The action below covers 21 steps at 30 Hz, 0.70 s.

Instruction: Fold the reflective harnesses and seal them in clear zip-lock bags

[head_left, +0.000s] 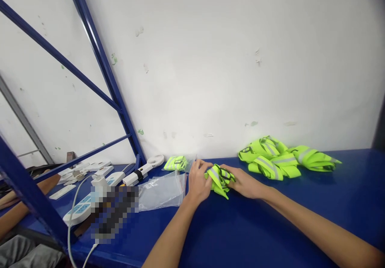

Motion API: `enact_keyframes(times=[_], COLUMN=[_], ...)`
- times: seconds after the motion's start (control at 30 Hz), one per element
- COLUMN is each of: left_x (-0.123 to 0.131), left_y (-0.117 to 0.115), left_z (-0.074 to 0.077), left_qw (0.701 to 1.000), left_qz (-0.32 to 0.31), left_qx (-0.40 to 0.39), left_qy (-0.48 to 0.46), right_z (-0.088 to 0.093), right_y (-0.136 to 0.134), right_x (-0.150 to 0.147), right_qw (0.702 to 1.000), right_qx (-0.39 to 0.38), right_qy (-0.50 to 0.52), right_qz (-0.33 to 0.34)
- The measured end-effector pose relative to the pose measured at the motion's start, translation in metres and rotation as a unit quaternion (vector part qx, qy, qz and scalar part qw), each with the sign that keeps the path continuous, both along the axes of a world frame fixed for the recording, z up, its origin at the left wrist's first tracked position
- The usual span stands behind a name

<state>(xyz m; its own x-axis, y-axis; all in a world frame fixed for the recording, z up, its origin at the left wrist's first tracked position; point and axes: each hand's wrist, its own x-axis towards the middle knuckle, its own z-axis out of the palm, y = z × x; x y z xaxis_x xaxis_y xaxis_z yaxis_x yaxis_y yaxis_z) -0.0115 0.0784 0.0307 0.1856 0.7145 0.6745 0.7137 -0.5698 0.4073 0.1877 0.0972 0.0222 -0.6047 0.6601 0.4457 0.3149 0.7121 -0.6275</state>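
Both my hands meet on a folded neon-yellow reflective vest (220, 178) lying on the blue table (270, 228). My left hand (198, 182) grips its left side with curled fingers. My right hand (245, 182) holds its right side. Just left of my left hand lies an empty clear plastic bag (162, 190). Behind it, near the wall, a bagged folded vest (177, 163) rests.
A pile of several loose neon vests (285, 158) lies at the back right by the white wall. A small white fan (155, 160), power strips (90, 200) and cables sit at the left beside blue rack struts (120, 103). Another person's arm (18, 212) shows at far left.
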Motion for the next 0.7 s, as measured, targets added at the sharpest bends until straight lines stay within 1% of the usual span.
enact_keyframes(times=[0.03,0.1,0.17,0.23,0.3,0.4,0.5,0.6,0.7], left_x=[-0.001,-0.002,-0.002,-0.002,0.000,0.005,0.010,0.010,0.004], left_y=[0.001,0.003,0.005,0.007,0.009,0.013,0.019,0.026,0.027], left_z=[0.001,0.000,-0.004,-0.008,-0.013,-0.016,-0.017,-0.016,-0.012], left_qw=[0.999,0.990,0.969,0.946,0.925,0.891,0.859,0.821,0.768], left_qz=[-0.026,-0.109,-0.194,-0.245,-0.269,-0.303,-0.306,-0.291,-0.309], left_qx=[-0.015,-0.071,-0.134,-0.189,-0.241,-0.313,-0.373,-0.436,-0.501], left_qy=[-0.022,-0.054,-0.075,-0.097,-0.118,-0.128,-0.169,-0.226,-0.253], right_z=[0.001,0.005,0.008,0.008,0.004,-0.011,-0.028,-0.035,-0.030], right_y=[-0.006,-0.017,-0.026,-0.033,-0.036,-0.035,-0.029,-0.027,-0.029], right_x=[0.000,0.001,0.005,0.011,0.016,0.019,0.018,0.017,0.017], right_qw=[1.000,0.999,0.996,0.990,0.977,0.949,0.921,0.911,0.916], right_qx=[-0.003,0.002,0.032,0.083,0.137,0.221,0.290,0.320,0.321], right_qy=[-0.006,-0.020,-0.051,-0.099,-0.152,-0.222,-0.260,-0.259,-0.240], right_qz=[0.018,0.050,0.063,0.059,0.053,0.028,-0.007,-0.016,-0.013])
